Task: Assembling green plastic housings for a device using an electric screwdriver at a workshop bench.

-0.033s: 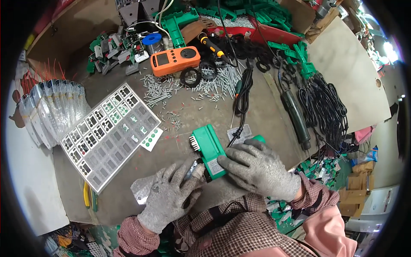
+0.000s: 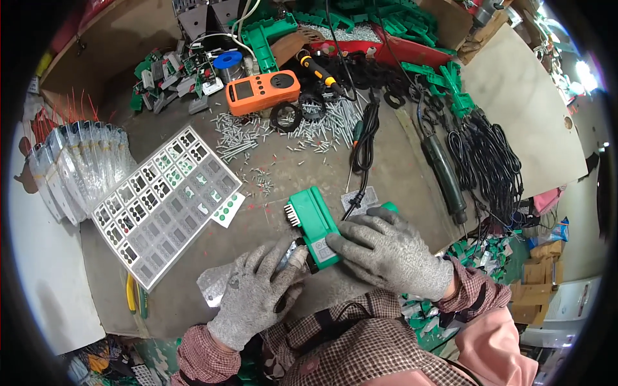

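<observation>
A green plastic device (image 2: 311, 215) with a row of white prongs or pins on its left side lies in front of me, a small grey label at its near end. My right hand (image 2: 386, 251), in a grey knit glove, grips its right edge, one fingertip against the label. My left hand (image 2: 261, 283), gloved alike, is closed at the device's lower left corner beside a black part. A shiny silvery piece shows between its fingers; what it is stays hidden. Clear plastic film (image 2: 211, 283) lies beside my left hand. Another green piece (image 2: 389, 207) peeks out beyond my right hand.
A sticker sheet (image 2: 167, 206) lies left, near bagged parts (image 2: 80, 164). Farther back are loose screws (image 2: 328, 125), an orange meter (image 2: 262, 92) and a solder spool (image 2: 228, 62). On the right lie an electric screwdriver (image 2: 444, 177) and bundled black cables (image 2: 486, 157).
</observation>
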Demonstrator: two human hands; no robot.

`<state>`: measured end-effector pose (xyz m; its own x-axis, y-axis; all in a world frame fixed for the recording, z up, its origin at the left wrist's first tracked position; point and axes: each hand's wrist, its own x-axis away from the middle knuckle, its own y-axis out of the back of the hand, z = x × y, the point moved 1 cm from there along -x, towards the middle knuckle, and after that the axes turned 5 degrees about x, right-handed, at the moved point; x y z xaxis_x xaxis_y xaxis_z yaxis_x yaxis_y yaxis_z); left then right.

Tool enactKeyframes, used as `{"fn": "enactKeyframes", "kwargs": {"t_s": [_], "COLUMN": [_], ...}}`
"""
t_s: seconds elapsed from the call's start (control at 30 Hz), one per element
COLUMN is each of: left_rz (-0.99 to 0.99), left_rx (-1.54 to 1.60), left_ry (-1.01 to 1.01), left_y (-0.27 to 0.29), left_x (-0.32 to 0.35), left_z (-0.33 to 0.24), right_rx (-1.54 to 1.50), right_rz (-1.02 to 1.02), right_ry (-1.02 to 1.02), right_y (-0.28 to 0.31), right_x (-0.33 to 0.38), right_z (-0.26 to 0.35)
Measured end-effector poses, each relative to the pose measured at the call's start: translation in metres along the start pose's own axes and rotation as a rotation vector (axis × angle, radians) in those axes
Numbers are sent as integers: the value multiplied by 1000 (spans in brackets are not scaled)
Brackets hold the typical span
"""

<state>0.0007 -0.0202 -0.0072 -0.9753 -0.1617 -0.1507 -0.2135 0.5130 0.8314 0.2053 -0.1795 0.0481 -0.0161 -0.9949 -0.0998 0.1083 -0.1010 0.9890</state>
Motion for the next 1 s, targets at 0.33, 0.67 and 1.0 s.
{"fn": "enactKeyframes", "kwargs": {"t_s": [0.33, 0.67, 1.0], "left_rz": [12, -27, 11], "left_rx": [-48, -80, -441], "left_ry": [10, 146, 16], "left_y": [1, -1, 4], "left_x": [-1, 0, 21], "left_z": [0, -2, -55], "right_rx": [92, 197, -201], "right_rz": [107, 127, 140], "right_ry": [47, 191, 78], "right_y": [18, 13, -2], "right_x": [-11, -17, -29], "right_z": [5, 4, -98]}}
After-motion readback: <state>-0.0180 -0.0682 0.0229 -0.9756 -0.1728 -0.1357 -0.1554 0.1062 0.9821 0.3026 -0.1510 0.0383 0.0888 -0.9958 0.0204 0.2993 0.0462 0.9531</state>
